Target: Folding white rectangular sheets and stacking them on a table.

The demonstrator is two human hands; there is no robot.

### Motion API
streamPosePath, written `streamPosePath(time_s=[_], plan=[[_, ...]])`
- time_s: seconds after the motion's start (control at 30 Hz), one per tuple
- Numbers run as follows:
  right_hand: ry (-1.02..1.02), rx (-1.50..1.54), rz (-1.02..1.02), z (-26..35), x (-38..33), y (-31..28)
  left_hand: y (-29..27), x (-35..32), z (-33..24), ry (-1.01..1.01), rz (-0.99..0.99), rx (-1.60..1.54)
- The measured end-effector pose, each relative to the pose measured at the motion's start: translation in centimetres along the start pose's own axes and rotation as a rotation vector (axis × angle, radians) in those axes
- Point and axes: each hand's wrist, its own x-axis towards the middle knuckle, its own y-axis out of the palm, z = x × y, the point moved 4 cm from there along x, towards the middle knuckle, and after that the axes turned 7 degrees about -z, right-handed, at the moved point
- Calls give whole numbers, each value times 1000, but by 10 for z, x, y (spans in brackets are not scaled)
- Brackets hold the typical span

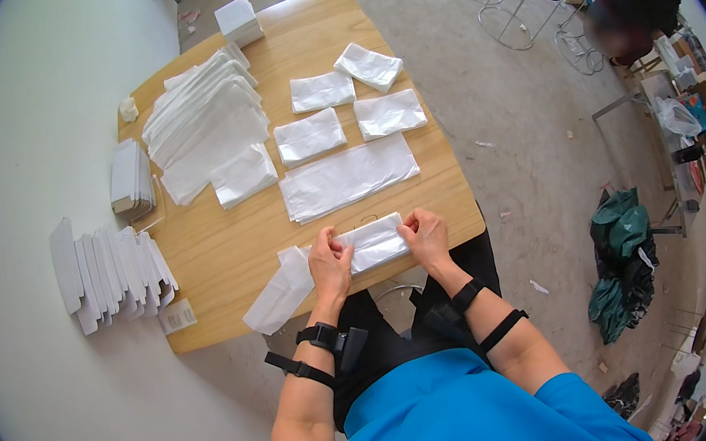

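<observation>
At the near edge of the wooden table, a folded white plastic bag (375, 245) lies between my hands. My left hand (331, 263) pinches its left end, thumb and fingertips together. Its right end is gripped the same way by my right hand (424, 236). A flat, translucent white sheet (283, 293) lies beside my left wrist and hangs over the table edge. Just beyond my hands rests a longer white folded bag (350, 178). Several smaller folded white bags, such as this folded bag (310, 137), are laid out farther back.
A fanned pile of white bags (204, 120) covers the table's (445, 183) left side. White cartons (117, 271) stand along the left edge, and a white stack (239, 21) is at the far corner. Dark green bags (619, 223) lie on the floor at right. Another person (632, 14) bends at far right.
</observation>
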Motion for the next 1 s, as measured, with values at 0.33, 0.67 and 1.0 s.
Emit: streamPosePath(time_s=[0.33,0.67,1.0], plan=[[164,261,-121,41,-9,-31,-1,-11,-39,-238,175,-313],[241,158,98,-13,-14,23,38,-18,14,-236,219,-297],[154,284,48,8,-8,-28,24,-16,-22,-138,228,-350]])
